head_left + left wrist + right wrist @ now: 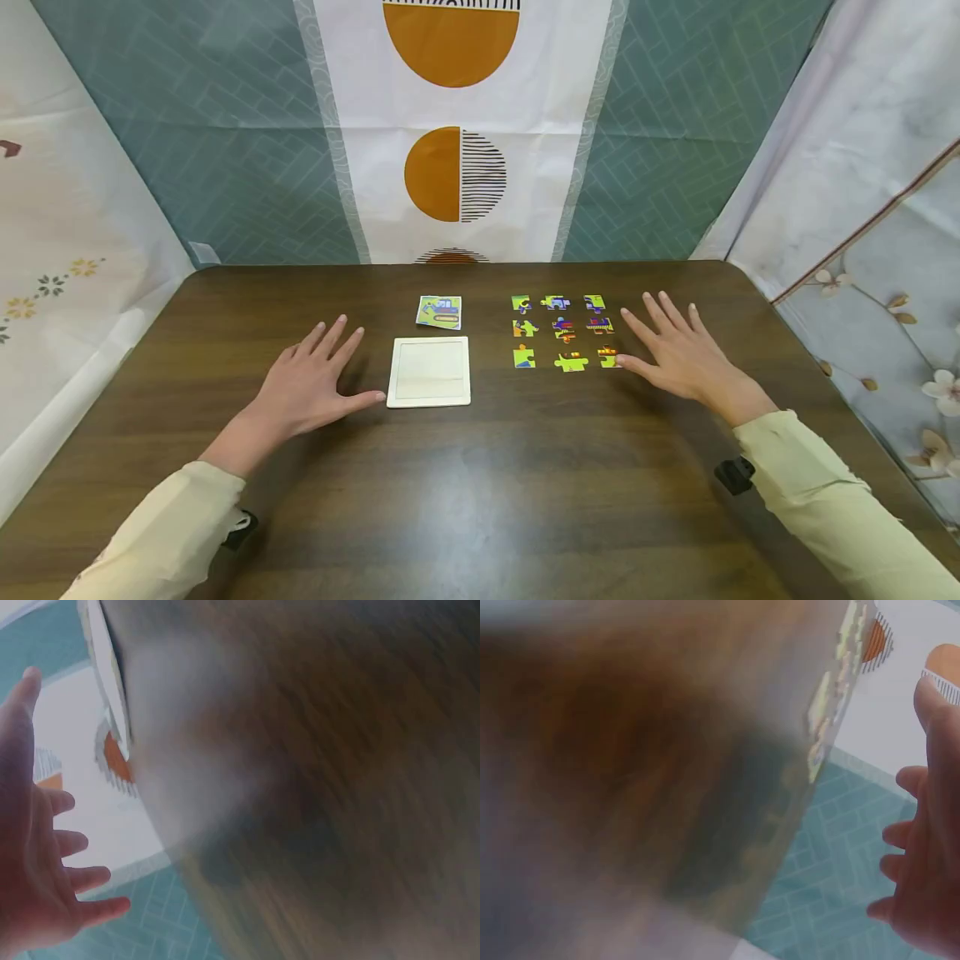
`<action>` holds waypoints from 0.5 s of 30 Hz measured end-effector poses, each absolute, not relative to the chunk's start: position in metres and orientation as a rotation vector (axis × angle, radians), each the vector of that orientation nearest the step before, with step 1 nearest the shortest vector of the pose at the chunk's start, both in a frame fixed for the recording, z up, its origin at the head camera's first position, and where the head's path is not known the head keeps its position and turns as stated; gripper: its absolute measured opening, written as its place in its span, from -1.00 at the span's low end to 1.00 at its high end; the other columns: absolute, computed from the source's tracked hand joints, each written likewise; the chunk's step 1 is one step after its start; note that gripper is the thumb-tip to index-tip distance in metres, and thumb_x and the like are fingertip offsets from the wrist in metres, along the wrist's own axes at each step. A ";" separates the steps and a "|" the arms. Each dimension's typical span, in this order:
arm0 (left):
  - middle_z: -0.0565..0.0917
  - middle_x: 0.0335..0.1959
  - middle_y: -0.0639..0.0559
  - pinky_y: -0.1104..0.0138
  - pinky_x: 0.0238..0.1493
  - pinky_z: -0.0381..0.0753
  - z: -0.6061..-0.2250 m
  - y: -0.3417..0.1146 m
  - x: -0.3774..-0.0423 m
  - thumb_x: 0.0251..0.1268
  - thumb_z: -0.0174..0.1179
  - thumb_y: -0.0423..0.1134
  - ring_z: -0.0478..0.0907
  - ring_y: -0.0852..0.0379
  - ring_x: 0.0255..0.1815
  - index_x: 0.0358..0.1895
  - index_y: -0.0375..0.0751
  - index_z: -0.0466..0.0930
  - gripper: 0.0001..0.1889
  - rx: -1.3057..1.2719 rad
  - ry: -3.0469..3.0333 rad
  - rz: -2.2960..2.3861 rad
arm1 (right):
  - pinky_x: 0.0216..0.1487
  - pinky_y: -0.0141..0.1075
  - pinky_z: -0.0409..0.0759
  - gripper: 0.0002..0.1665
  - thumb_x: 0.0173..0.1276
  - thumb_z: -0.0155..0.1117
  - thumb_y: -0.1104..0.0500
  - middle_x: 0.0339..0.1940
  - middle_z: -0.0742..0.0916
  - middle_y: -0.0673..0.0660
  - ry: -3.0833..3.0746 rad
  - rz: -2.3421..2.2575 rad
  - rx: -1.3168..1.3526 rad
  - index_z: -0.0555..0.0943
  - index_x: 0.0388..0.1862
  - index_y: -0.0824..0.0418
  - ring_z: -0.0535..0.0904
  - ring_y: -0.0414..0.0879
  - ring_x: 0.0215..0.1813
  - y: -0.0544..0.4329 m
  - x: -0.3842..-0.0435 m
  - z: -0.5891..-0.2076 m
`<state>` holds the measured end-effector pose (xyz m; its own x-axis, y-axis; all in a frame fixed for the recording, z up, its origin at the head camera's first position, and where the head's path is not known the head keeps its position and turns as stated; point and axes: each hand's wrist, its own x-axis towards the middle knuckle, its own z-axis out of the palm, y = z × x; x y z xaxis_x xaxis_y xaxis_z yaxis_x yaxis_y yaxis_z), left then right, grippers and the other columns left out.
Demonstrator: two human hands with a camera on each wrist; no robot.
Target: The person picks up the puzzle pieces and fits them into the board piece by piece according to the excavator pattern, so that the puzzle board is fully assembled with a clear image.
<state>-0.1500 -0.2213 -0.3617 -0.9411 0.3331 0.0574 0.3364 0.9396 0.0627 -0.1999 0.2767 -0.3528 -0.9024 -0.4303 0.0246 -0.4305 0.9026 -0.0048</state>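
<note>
A white square puzzle tray (392,375) lies left of the table's middle, with a picture card (440,312) of a blue digger on yellow-green behind it. Right of these, several loose jigsaw pieces (572,363) are laid out apart in three rows. My left hand (311,387) is spread beside the tray, its thumb tip at the tray's left edge; contact is unclear. Over on the right, my right hand (678,354) is also spread, thumb tip by the nearest right piece (608,358). Neither hand holds anything. Both wrist views show straight fingers; the pieces (821,712) appear there blurred and edge-on.
The brown wooden table (450,500) has rounded far corners. Behind it hangs a teal and white curtain (270,167) with orange circles. Pale flowered cloths flank the left (75,208) and right (862,208) sides. A dark band is on each wrist.
</note>
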 end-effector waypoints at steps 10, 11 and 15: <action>0.06 0.51 -0.28 -0.24 0.23 0.23 -0.375 -0.197 -0.164 0.09 0.11 0.46 0.06 -0.34 0.45 0.49 -0.31 0.10 0.08 -0.659 -3.108 -0.258 | 0.40 0.25 -0.14 -0.16 0.50 -0.01 -0.16 0.52 0.12 0.40 -3.076 0.160 0.790 0.11 0.51 0.36 -0.06 0.24 0.53 0.250 -0.227 -0.345; 0.06 0.51 -0.28 -0.25 0.23 0.22 -0.376 -0.196 -0.165 0.08 0.11 0.45 0.05 -0.34 0.45 0.49 -0.32 0.10 0.09 -0.669 -3.119 -0.278 | 0.40 0.24 -0.12 -0.17 0.50 0.02 -0.12 0.51 0.13 0.40 -3.073 0.181 0.794 0.11 0.51 0.37 -0.05 0.24 0.52 0.248 -0.230 -0.345; 0.07 0.50 -0.30 -0.27 0.25 0.18 -0.378 -0.195 -0.170 0.07 0.16 0.41 0.03 -0.34 0.45 0.48 -0.35 0.12 0.08 -0.700 -3.145 -0.363 | 0.40 0.20 -0.06 -0.18 0.50 0.06 -0.07 0.51 0.14 0.41 -3.083 0.280 0.807 0.11 0.50 0.39 -0.01 0.26 0.51 0.237 -0.242 -0.346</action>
